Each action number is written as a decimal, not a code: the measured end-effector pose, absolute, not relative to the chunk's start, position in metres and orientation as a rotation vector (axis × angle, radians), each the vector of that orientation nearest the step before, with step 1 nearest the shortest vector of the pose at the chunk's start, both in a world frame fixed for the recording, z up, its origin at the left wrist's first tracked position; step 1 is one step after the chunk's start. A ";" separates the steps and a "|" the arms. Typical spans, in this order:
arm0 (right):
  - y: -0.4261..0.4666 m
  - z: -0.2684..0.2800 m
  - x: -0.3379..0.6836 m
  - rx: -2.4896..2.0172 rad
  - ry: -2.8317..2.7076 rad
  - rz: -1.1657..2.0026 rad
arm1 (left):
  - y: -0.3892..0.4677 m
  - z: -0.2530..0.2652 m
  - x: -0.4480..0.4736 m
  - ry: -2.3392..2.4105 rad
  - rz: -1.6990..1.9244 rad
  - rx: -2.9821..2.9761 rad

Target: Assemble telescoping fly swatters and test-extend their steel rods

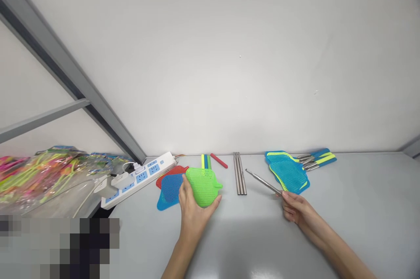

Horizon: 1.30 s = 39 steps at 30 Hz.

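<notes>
My left hand (pixel 193 209) grips a green fly swatter head (pixel 201 187) by its edges, its short socket pointing right. Beneath and left of it lie a blue swatter head (pixel 169 191) and a red swatter head (pixel 170 174). In my right hand (pixel 297 206) is a thin metal rod (pixel 264 182), its far end angled up to the left, apart from the green head. Between the hands, several metal rods (pixel 239 174) lie side by side on the table. A red handle (pixel 218 160) and yellow, blue and green handles (pixel 206 161) rest behind the green head.
At the right, blue and yellow fly swatters (pixel 288 174) lie stacked with metal shafts and handles attached. A white power strip (pixel 141 178) with plugged-in adapters runs along the left. Bagged colourful items (pixel 59 174) sit beyond the grey frame (pixel 98 117). A wall closes the back of the table.
</notes>
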State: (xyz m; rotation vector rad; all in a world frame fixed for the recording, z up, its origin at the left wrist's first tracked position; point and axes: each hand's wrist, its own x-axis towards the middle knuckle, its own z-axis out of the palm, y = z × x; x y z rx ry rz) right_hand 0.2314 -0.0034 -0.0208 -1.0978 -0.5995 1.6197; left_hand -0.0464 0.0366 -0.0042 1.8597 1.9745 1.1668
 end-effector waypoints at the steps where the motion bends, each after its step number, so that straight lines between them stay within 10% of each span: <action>1: 0.000 -0.021 0.227 -1.116 -0.650 1.611 | 0.036 -0.005 -0.046 1.975 1.164 1.847; 39: 0.008 -0.032 0.204 -1.343 -1.027 1.327 | 0.036 -0.013 -0.049 1.977 1.133 1.997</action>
